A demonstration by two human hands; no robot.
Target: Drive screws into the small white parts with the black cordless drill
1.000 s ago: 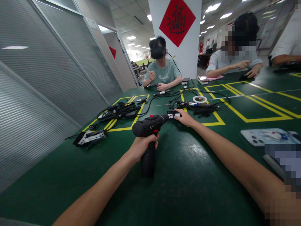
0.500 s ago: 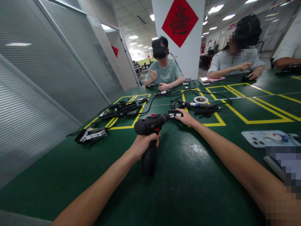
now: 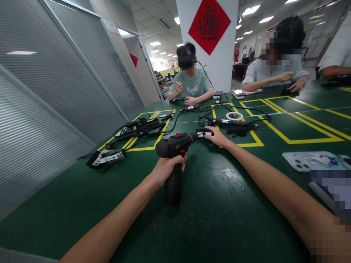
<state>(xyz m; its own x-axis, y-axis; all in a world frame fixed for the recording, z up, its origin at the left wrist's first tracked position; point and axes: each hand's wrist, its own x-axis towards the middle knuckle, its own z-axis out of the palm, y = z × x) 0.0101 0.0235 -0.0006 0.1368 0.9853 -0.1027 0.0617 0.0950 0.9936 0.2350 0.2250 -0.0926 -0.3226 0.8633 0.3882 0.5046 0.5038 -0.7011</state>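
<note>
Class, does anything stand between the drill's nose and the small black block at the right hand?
Nothing visible does. The drill, gripped by the left hand, seems to meet the block the right hand holds.

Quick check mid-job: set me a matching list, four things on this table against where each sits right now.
Things:
1 power drill
2 black block
3 white ring
4 phone

Places:
A among the cables inside a yellow-taped square
B gripped by the left hand
C lying flat on the right side of the table
D at the drill's tip, pinched by the right hand

Pairs: 1-B; 2-D; 3-A; 4-C
</note>
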